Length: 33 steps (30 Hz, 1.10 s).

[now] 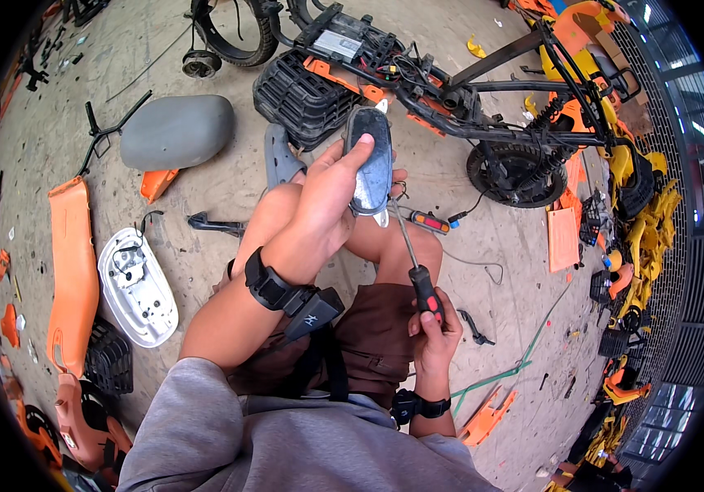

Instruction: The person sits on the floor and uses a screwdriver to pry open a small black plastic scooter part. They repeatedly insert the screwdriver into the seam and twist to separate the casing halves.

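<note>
My left hand [331, 193] grips a long oval dark unit with a glossy face and pale tabs at both ends [371, 168]; its thumb presses on the face, and fingertips show past the right edge. In my right hand [435, 332] is a screwdriver [422, 283] with a black and red handle. Its shaft points up toward the unit's lower end. Whether the tip touches the unit I cannot tell. Just right of the shaft, a small orange and grey light [430, 222] with a cable lies on the floor.
Ahead stands a stripped scooter frame [442, 123] with a wheel [518, 174], beside a black plastic basket [303, 94]. To my left lie a grey seat [177, 131], a white oval housing [140, 287] and an orange panel [71, 271]. Yellow parts [655, 221] pile up by the right wall.
</note>
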### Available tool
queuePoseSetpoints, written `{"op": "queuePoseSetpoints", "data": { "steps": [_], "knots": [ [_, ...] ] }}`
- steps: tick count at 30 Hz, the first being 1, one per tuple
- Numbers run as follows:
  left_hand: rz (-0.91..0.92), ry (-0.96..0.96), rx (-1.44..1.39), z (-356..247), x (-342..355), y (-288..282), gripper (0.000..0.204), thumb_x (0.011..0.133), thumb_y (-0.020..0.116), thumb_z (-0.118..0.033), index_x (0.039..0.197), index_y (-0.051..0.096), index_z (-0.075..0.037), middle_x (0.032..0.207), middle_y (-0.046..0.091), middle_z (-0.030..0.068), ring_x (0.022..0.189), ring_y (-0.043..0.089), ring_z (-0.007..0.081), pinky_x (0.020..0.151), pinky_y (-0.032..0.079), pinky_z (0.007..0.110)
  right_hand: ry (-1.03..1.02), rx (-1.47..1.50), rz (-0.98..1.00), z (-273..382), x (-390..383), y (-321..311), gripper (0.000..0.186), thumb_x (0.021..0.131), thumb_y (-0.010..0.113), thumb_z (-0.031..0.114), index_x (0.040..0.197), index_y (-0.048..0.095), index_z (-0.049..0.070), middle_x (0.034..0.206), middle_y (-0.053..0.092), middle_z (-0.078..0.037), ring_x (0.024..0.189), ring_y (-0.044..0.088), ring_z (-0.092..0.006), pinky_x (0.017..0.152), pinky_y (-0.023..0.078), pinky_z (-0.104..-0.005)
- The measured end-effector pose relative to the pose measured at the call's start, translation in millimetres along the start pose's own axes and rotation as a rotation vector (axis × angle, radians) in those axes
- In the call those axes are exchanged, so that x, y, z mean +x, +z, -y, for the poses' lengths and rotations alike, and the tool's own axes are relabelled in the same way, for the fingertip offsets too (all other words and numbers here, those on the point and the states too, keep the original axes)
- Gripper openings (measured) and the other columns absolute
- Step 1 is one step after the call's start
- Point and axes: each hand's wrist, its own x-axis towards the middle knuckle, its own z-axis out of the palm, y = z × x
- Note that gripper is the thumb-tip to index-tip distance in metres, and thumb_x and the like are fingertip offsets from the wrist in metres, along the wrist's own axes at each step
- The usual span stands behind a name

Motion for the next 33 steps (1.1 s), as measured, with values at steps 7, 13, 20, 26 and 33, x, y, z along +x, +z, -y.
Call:
{"op": "queuePoseSetpoints", "data": {
  "steps": [7, 13, 20, 26, 33],
  "knots": [
    [-0.006, -0.005, 0.005, -1, -1, 1, 0.028, 0.1, 0.05, -0.024, 0.114, 0.051, 0.0, 0.104, 0.064, 0.0142, 0.091, 0.067, 0.0268, 0.074, 0.059, 0.038, 0.019, 0.013, -0.015, 0, 1, -1, 0.048, 0.084, 0.066, 0.001, 0.128, 0.05, -0.011, 0.095, 0.064, -0.02, 0.061, 0.055, -0.0132, 0.057, 0.047, -0.0259],
    [-0.006, -0.005, -0.014, -1, -1, 1, 0.028, 0.1, 0.051, -0.023, 0.114, 0.05, 0.001, 0.103, 0.063, 0.0145, 0.09, 0.068, 0.0273, 0.074, 0.059, 0.039, 0.049, 0.08, 0.034, -2, 2, -5, 0.051, 0.086, 0.067, 0.009, 0.13, 0.049, -0.009, 0.095, 0.063, -0.019, 0.059, 0.054, -0.0143, 0.056, 0.045, -0.0262],
    [-0.005, -0.011, -0.024, 0, 0, 1, 0.028, 0.1, 0.051, -0.022, 0.114, 0.05, 0.002, 0.103, 0.063, 0.0159, 0.09, 0.068, 0.028, 0.074, 0.06, 0.04, 0.314, 0.472, 0.136, -14, 0, -4, 0.044, 0.087, 0.064, 0.03, 0.116, 0.055, -0.002, 0.092, 0.059, -0.013, 0.054, 0.046, -0.0117, 0.052, 0.038, -0.0244],
    [-0.002, -0.016, -0.029, 1, 1, 0, 0.029, 0.099, 0.051, -0.022, 0.115, 0.049, 0.002, 0.105, 0.063, 0.0167, 0.091, 0.067, 0.0286, 0.074, 0.059, 0.04, 0.544, 0.757, 0.188, -24, -2, 3, 0.038, 0.087, 0.064, 0.033, 0.107, 0.056, 0.001, 0.088, 0.055, -0.008, 0.051, 0.04, -0.0086, 0.051, 0.034, -0.023],
    [-0.018, -0.015, -0.035, 0, -1, 4, 0.026, 0.099, 0.052, -0.023, 0.111, 0.05, 0.001, 0.094, 0.061, 0.0121, 0.085, 0.068, 0.027, 0.071, 0.059, 0.037, 0.559, 0.671, 0.185, -27, 3, 9, 0.036, 0.087, 0.064, 0.033, 0.105, 0.056, 0.003, 0.087, 0.053, -0.006, 0.05, 0.038, -0.0078, 0.051, 0.033, -0.0223]
  ]
}}
